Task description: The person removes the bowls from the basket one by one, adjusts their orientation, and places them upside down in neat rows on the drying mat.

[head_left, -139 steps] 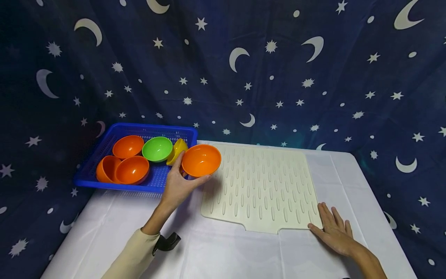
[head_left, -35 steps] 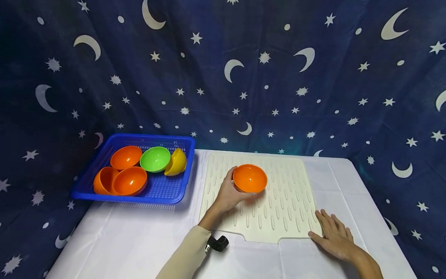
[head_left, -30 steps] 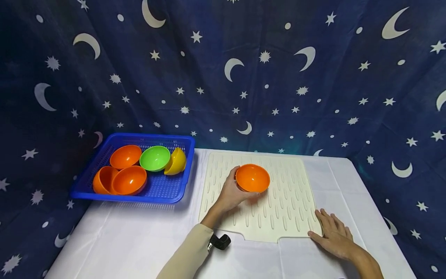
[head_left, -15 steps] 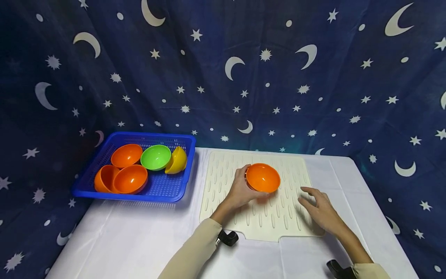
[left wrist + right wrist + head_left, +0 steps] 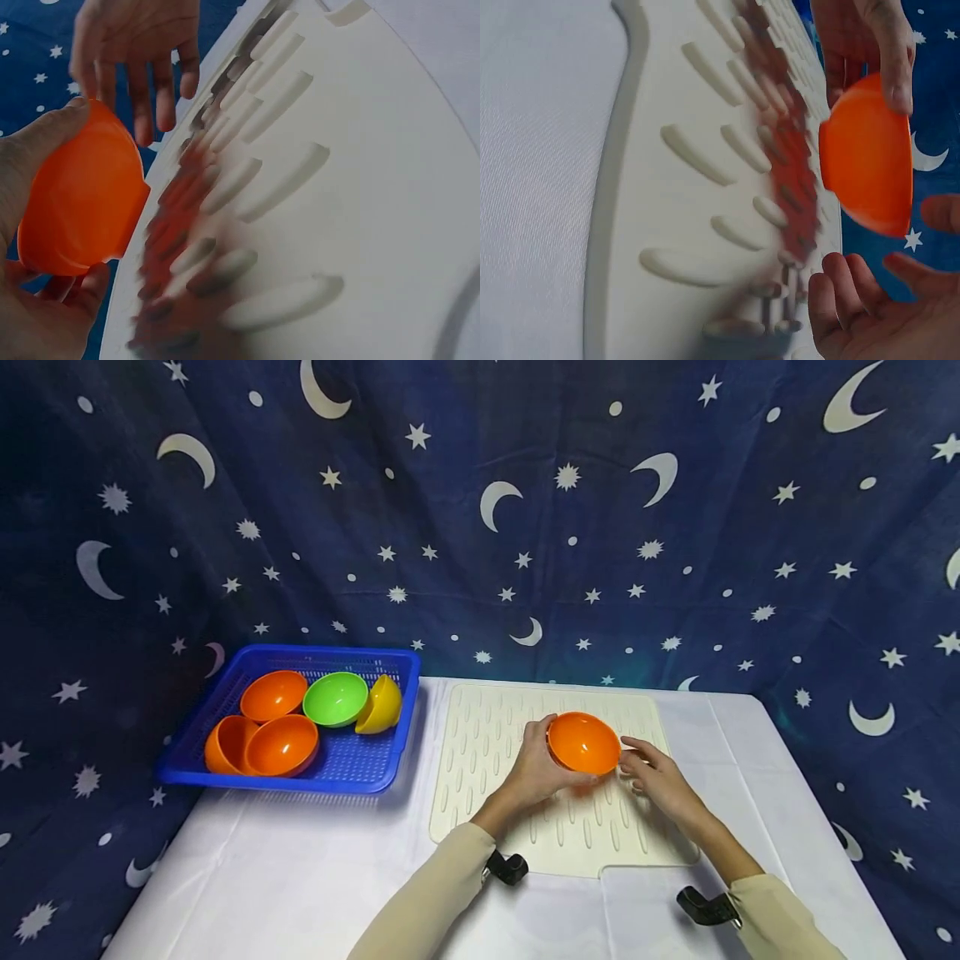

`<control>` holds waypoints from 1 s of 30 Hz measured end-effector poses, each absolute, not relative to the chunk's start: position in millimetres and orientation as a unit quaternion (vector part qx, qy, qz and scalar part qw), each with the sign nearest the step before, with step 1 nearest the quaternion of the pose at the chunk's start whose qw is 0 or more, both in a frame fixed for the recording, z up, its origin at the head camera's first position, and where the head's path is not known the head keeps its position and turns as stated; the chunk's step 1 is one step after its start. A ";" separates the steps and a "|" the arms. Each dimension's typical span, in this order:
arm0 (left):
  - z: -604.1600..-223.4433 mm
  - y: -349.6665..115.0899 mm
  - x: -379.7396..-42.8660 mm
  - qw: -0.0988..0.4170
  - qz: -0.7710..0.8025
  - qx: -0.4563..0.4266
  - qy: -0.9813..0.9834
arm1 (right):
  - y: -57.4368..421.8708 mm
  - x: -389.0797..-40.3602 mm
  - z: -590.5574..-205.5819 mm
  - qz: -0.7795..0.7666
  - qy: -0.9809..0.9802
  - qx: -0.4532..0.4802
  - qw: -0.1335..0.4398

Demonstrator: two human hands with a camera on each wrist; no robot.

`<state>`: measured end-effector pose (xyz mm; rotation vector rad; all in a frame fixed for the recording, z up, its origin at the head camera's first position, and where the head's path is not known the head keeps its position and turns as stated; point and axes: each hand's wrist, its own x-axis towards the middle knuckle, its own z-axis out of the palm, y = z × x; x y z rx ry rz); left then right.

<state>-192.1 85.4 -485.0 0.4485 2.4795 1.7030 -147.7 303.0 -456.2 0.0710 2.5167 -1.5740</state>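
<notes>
An orange bowl (image 5: 584,743) is held upright above the cream ridged mat (image 5: 480,777) by my left hand (image 5: 536,772). The left thumb (image 5: 56,124) lies along one side of the bowl, with the fingers curled round the opposite side. My right hand (image 5: 663,781) reaches in at the bowl's right side, its fingers spread and loosely bent. In the right wrist view a gap shows between the right fingertips (image 5: 832,262) and the bowl. A reddish reflection of the bowl falls on the mat's ridges beneath it.
A blue plastic basket (image 5: 360,781) at the left holds several orange bowls (image 5: 282,745), a green bowl (image 5: 336,699) and a tipped yellow bowl (image 5: 380,705). A white cloth (image 5: 300,860) covers the table. Behind hangs a dark blue curtain (image 5: 450,510) with moons and stars.
My left hand has carried the orange bowl from beside the basket rightward over the mat. My right hand has left the mat's lower right corner and come up to the bowl.
</notes>
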 end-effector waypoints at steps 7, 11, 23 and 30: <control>-480.0 101.4 -191.4 0.057 0.554 0.148 0.818 | 298.4 -153.2 -451.5 -0.537 0.839 0.051 0.070; -479.5 107.9 -189.1 0.051 0.548 0.149 0.821 | 298.3 -155.8 -451.4 -0.539 0.836 0.071 0.072; -474.3 132.6 -196.5 0.013 0.513 0.118 0.850 | 310.8 -171.7 -444.1 -0.547 0.829 0.107 0.055; -468.2 137.0 -201.8 0.029 0.525 0.104 0.844 | 317.9 -183.3 -441.6 -0.563 0.821 0.090 0.032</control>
